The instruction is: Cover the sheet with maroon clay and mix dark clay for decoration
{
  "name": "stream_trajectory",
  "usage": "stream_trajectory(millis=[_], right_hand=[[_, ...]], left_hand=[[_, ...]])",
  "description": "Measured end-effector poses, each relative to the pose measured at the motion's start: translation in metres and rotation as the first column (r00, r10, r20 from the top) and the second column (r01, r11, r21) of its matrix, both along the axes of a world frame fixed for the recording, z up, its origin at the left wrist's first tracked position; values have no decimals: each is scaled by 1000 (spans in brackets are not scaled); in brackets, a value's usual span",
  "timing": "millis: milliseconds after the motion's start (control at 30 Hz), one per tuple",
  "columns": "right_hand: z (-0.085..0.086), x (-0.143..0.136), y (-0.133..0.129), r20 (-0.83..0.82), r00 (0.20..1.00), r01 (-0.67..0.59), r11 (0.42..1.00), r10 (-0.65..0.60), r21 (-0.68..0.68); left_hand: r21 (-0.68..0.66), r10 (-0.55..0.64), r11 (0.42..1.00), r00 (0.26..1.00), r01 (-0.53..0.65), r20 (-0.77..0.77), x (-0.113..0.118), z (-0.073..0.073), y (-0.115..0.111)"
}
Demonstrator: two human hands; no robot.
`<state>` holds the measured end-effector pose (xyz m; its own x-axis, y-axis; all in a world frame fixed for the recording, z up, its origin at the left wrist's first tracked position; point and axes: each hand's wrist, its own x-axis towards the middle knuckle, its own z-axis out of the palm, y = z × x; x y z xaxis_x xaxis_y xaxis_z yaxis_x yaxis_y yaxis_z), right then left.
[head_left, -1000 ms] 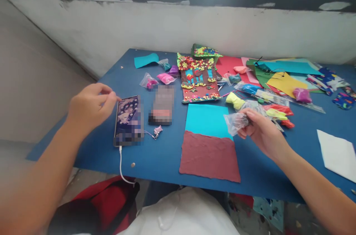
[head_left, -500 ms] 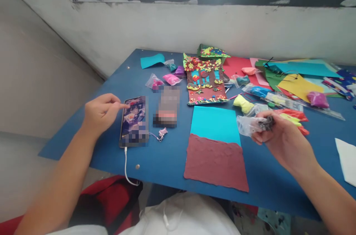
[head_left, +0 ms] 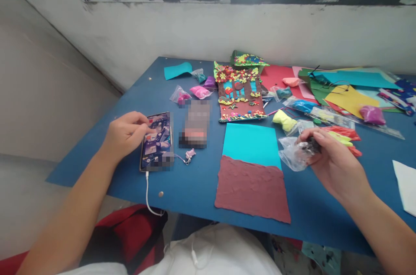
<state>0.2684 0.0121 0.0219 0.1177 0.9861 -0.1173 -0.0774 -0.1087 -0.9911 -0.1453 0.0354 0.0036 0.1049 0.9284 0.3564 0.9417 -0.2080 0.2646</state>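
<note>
My left hand [head_left: 128,132] is over the left side of a phone [head_left: 157,147], holding nothing. Its fingers are loosely bent, with a fingertip at the lit screen. My right hand [head_left: 334,158] is closed around a clear plastic bag [head_left: 294,155] with dark clay [head_left: 312,147] in it, held above the table. Between the hands lies a blue sheet [head_left: 250,142], its lower part covered by a flat layer of brown clay [head_left: 251,190]. Behind that sheet stands a decorated clay piece [head_left: 240,93] with flowers and blue strips.
A blurred-out dark device [head_left: 195,125] and a small charm [head_left: 190,153] lie beside the phone, which has a white cable [head_left: 147,192]. Bagged pink clay [head_left: 200,92], yellow clay [head_left: 284,121], purple clay [head_left: 372,115] and coloured paper [head_left: 351,99] cover the back and right of the blue table [head_left: 182,192].
My left hand has shifted right, further over the phone, and the screen picture differs. In my right hand the bag has spread and hangs lower, its fingers shifted on the dark clay.
</note>
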Motion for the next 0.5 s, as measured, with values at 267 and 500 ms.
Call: stream_trajectory(millis=[267, 500], right_hand=[[-1, -1, 1, -103, 993, -54, 998, 52, -13], [-6, -1, 1, -60, 996, -61, 998, 62, 19]], left_hand=[[39, 4, 999, 998, -7, 55, 1, 3, -2], [14, -57, 998, 995, 56, 81, -2, -6, -1]])
